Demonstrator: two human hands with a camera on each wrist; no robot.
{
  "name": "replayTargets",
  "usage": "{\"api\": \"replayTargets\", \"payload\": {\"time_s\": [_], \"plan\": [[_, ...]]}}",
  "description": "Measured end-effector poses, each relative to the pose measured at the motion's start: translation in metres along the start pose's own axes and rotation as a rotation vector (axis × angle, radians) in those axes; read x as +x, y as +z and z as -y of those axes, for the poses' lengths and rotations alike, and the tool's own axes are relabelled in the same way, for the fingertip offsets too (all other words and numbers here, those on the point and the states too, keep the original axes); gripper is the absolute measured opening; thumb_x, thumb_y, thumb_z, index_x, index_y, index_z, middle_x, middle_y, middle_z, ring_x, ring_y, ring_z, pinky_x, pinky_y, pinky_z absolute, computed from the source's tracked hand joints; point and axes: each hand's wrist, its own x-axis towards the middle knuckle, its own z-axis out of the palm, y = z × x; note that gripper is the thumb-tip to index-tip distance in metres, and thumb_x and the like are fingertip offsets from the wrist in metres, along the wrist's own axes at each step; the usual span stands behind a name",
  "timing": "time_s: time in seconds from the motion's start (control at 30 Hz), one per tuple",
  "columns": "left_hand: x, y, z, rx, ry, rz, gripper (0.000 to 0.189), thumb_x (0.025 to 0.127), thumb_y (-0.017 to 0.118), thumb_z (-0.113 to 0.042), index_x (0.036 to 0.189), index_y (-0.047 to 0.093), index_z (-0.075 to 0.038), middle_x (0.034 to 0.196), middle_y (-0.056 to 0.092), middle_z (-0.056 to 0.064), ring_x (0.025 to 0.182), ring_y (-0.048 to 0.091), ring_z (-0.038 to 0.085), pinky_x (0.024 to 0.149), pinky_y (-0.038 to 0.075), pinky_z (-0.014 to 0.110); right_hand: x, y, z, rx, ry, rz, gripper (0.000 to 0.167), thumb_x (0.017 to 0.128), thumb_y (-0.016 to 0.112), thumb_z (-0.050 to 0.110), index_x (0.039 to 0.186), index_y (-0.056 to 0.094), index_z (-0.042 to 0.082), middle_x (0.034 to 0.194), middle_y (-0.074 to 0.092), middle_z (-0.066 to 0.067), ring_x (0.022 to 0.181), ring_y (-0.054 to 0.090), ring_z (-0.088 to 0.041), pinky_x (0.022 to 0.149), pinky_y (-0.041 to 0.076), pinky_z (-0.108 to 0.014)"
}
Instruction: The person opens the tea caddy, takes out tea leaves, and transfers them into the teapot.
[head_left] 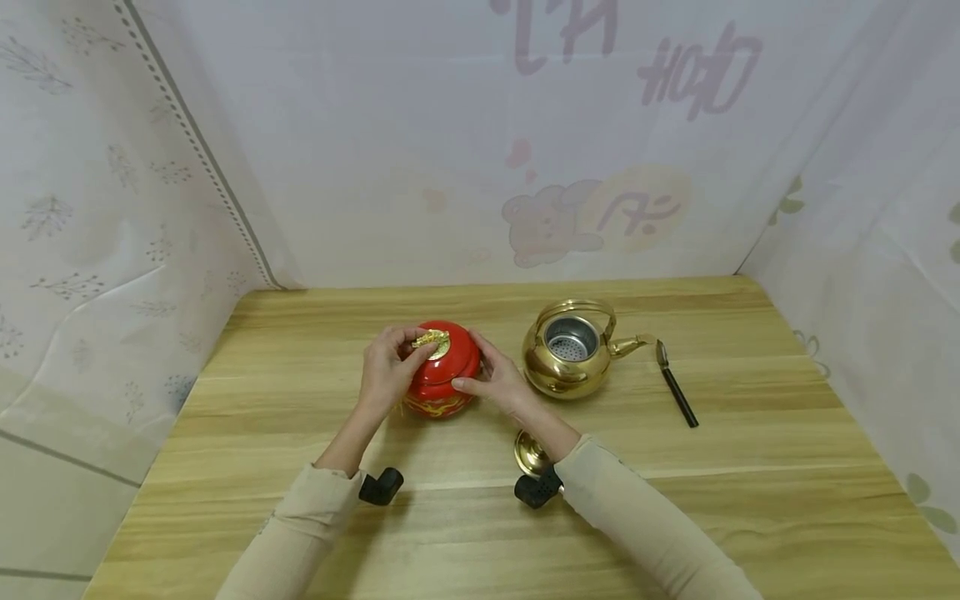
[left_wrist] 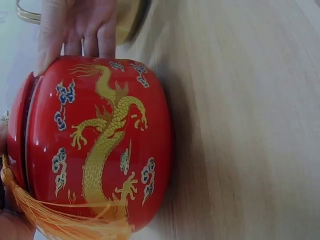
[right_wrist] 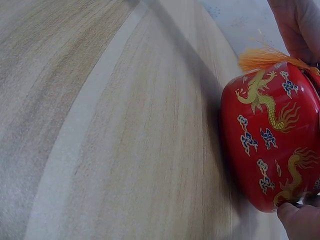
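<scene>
A round red jar (head_left: 438,407) with gold dragons and blue clouds stands on the wooden table. My left hand (head_left: 386,367) pinches the gold knob (head_left: 432,340) on top of its red lid (head_left: 459,360). The right hand (head_left: 504,385) grips the jar's right side, thumb in front and fingers behind. In the left wrist view a thin dark seam runs between lid and jar; whether the lid is loose I cannot tell. An orange tassel (left_wrist: 65,215) hangs from the lid, down the jar's wall.
Right of the jar stands a gold teapot (head_left: 558,379), uncovered, with a perforated metal strainer (head_left: 572,340) inside. Beyond its spout lies a slim black-handled tool (head_left: 678,396). A round gold lid (head_left: 529,454) lies under the right forearm. Printed curtains (head_left: 375,167) enclose the table.
</scene>
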Motion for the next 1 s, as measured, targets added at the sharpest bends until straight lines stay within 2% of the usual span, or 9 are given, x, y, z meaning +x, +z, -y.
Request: {"api": "replayTargets", "payload": {"time_s": [0.27, 0.53, 0.7, 0.8, 1.0], "plan": [[0.002, -0.004, -0.001, -0.087, -0.016, -0.058, 0.020, 0.083, 0.072, -0.012, 0.096, 0.068, 0.003, 0.088, 0.060, 0.014, 0.072, 0.048, 0.014, 0.058, 0.041, 0.011, 0.000, 0.001, -0.002, 0.016, -0.001, -0.002, 0.084, 0.082, 0.070, 0.001, 0.150, 0.021, 0.008, 0.155, 0.023, -0.009, 0.143, 0.019, -0.024, 0.116, 0.020, -0.038], [-0.001, -0.023, -0.009, -0.106, -0.010, -0.076, 0.020, 0.083, 0.072, -0.011, 0.097, 0.069, 0.002, 0.086, 0.058, 0.012, 0.072, 0.048, 0.010, 0.057, 0.043, 0.009, 0.000, 0.001, -0.001, 0.032, -0.006, 0.001, 0.084, 0.082, 0.069, -0.001, 0.150, 0.021, 0.009, 0.155, 0.023, -0.009, 0.143, 0.019, -0.023, 0.116, 0.021, -0.037], [-0.012, -0.041, -0.008, -0.117, -0.015, -0.097, 0.019, 0.081, 0.073, -0.009, 0.096, 0.069, 0.003, 0.086, 0.059, 0.012, 0.070, 0.047, 0.006, 0.056, 0.042, 0.008, -0.001, 0.001, 0.001, 0.015, -0.012, 0.000, 0.085, 0.082, 0.070, 0.000, 0.150, 0.021, 0.008, 0.155, 0.023, -0.012, 0.142, 0.022, -0.027, 0.115, 0.024, -0.040], [-0.023, -0.050, -0.004, -0.101, -0.043, -0.110, 0.019, 0.081, 0.074, -0.008, 0.095, 0.069, 0.004, 0.087, 0.060, 0.013, 0.068, 0.047, 0.003, 0.055, 0.042, 0.008, -0.002, 0.001, 0.001, 0.016, -0.021, 0.000, 0.084, 0.082, 0.070, 0.000, 0.150, 0.021, 0.007, 0.155, 0.023, -0.012, 0.142, 0.022, -0.027, 0.114, 0.025, -0.040], [-0.046, -0.068, 0.009, -0.040, -0.098, -0.095, 0.019, 0.082, 0.073, -0.010, 0.095, 0.069, 0.003, 0.093, 0.060, 0.012, 0.070, 0.047, 0.002, 0.057, 0.044, 0.007, -0.001, 0.001, 0.000, 0.020, -0.028, -0.008, 0.083, 0.082, 0.070, 0.000, 0.150, 0.022, 0.007, 0.155, 0.022, -0.013, 0.142, 0.021, -0.027, 0.114, 0.025, -0.040]]}}
